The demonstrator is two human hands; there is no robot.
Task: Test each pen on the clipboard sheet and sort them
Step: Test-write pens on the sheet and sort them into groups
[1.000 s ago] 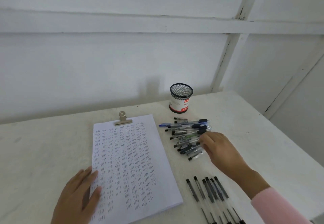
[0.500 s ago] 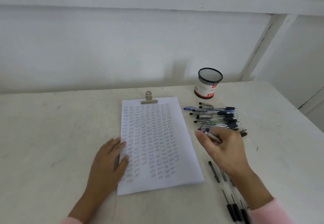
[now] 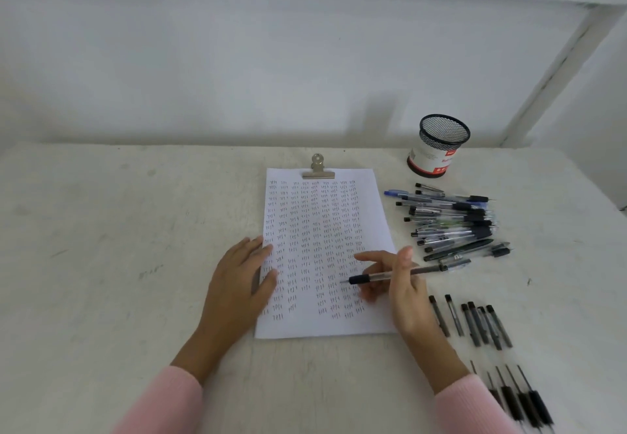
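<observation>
The clipboard sheet (image 3: 315, 216) lies in the middle of the table, covered with rows of small pen marks and held by a metal clip (image 3: 317, 168). My left hand (image 3: 241, 281) rests flat on the sheet's left edge. My right hand (image 3: 397, 284) holds a clear pen with a black grip (image 3: 376, 277) over the sheet's lower right, its tip pointing left just above the paper. A loose pile of pens (image 3: 451, 223) lies right of the sheet. A row of several pens (image 3: 481, 325) lies side by side at the lower right.
A black mesh pen cup (image 3: 437, 147) with a red and white label stands behind the pile, near the white wall. The table's right edge runs close past the pens. Bare tabletop (image 3: 118, 247) stretches left of the sheet.
My right hand has taken a pen from the pile and carried it left over the sheet. The view has tilted down and right; my left hand stays on the sheet's edge.
</observation>
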